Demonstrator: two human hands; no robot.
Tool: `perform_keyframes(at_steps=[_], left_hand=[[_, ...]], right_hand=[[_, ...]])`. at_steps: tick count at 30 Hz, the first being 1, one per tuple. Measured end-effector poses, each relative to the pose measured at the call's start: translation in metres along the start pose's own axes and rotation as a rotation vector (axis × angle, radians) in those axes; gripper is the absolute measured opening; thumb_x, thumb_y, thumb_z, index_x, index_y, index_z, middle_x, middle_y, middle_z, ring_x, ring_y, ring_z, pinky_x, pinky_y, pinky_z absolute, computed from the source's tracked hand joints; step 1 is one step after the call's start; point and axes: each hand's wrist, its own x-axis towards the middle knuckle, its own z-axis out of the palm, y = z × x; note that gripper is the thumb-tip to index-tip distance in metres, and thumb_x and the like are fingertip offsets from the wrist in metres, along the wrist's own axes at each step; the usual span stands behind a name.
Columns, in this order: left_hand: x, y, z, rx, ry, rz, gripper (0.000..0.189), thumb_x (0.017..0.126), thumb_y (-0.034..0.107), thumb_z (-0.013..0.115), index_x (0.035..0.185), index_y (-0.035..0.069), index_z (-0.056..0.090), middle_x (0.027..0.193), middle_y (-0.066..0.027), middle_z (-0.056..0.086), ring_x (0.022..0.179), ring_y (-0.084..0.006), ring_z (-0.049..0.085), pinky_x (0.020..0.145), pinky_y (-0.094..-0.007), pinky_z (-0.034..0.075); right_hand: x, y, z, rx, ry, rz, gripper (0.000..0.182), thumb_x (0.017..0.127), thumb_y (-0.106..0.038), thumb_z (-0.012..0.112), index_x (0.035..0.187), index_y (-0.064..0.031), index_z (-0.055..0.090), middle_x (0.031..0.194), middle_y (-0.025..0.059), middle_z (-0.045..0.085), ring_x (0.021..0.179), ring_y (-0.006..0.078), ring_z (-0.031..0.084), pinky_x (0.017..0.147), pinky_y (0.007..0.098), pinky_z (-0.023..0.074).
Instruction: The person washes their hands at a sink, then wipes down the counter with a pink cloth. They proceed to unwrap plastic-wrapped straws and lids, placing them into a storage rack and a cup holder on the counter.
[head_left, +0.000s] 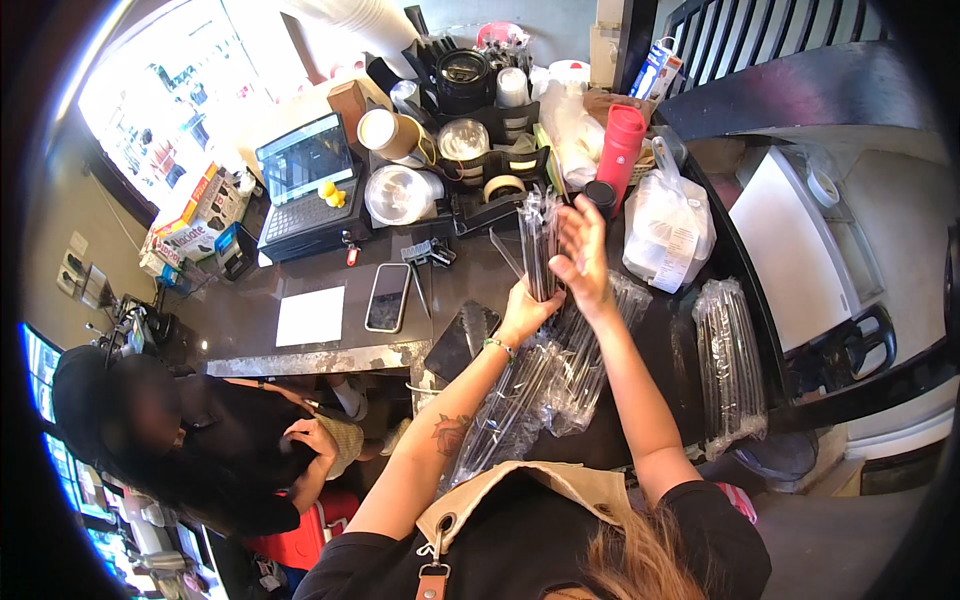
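My left hand (534, 306) grips the lower end of an upright bundle of dark, plastic-wrapped drinking straws (537, 240). One straw-like piece (507, 253) slants out to the bundle's left. My right hand (582, 251) is raised along the bundle's right side with its fingers spread; whether it touches the wrappers I cannot tell. Below my hands, clear plastic packs of straws (510, 409) lie on the dark counter between my forearms. Another full pack of straws (731, 367) rests at the counter's right side. A dark phone or tablet (459, 341) lies by my left forearm.
Behind my hands stand a black organizer (510, 161) with cups and lids, a red bottle (621, 150) and a tied white plastic bag (669, 225). Leftward are a phone (388, 298), white paper (310, 316) and a tablet with keyboard (307, 180). A person (240, 427) is at lower left.
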Motion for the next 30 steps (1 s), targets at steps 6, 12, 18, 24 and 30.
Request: perform_keyframes(at_steps=[6,12,18,24,30], left_hand=[[0.005,0.024,-0.003,0.009,0.004,0.086,0.022,0.075,0.012,0.075,0.086,0.003,0.058,0.070,0.0001,0.059,0.064,-0.0086,0.053,0.061,-0.0264,0.047],[0.005,0.095,-0.024,0.001,-0.139,0.123,0.022,0.077,0.010,0.074,0.092,0.003,0.060,0.073,0.0009,0.060,0.067,-0.0059,0.052,0.062,-0.0250,0.047],[-0.019,0.140,-0.037,0.274,-0.134,0.244,0.036,0.073,0.014,0.073,0.105,0.003,0.059,0.085,-0.0147,0.067,0.078,-0.0227,0.067,0.074,-0.0339,0.051],[-0.029,0.161,-0.062,0.443,-0.047,0.230,0.029,0.070,0.015,0.071,0.094,0.004,0.058,0.078,-0.0171,0.066,0.077,-0.0334,0.067,0.071,-0.0386,0.052],[-0.024,0.162,-0.081,0.182,-0.142,0.375,0.085,0.072,0.032,0.081,0.138,0.003,0.036,0.123,-0.0191,0.056,0.113,-0.0270,0.057,0.095,-0.0354,0.044]], right_hand=[[0.018,-0.080,-0.011,-0.511,-0.023,0.006,0.106,0.068,-0.025,0.084,0.146,-0.0121,0.014,0.137,0.0188,0.038,0.130,0.0340,0.038,0.105,0.0481,0.0330],[0.023,-0.119,-0.015,-0.186,-0.214,0.356,0.097,0.067,-0.019,0.085,0.143,-0.0119,0.024,0.135,0.0120,0.043,0.127,0.0280,0.042,0.103,0.0453,0.0350],[0.026,-0.136,0.020,0.059,-0.248,0.296,0.039,0.074,-0.004,0.077,0.109,-0.0013,0.059,0.090,0.0043,0.064,0.085,0.0148,0.064,0.084,0.0317,0.0512],[0.026,-0.143,0.035,0.077,-0.239,0.528,0.031,0.077,-0.008,0.076,0.104,-0.0043,0.062,0.103,0.0101,0.067,0.092,0.0176,0.066,0.080,0.0351,0.0540],[0.056,-0.156,0.035,-0.022,-0.342,0.388,0.024,0.077,-0.009,0.075,0.097,-0.0057,0.060,0.094,0.0072,0.068,0.085,0.0162,0.066,0.075,0.0343,0.0560]])
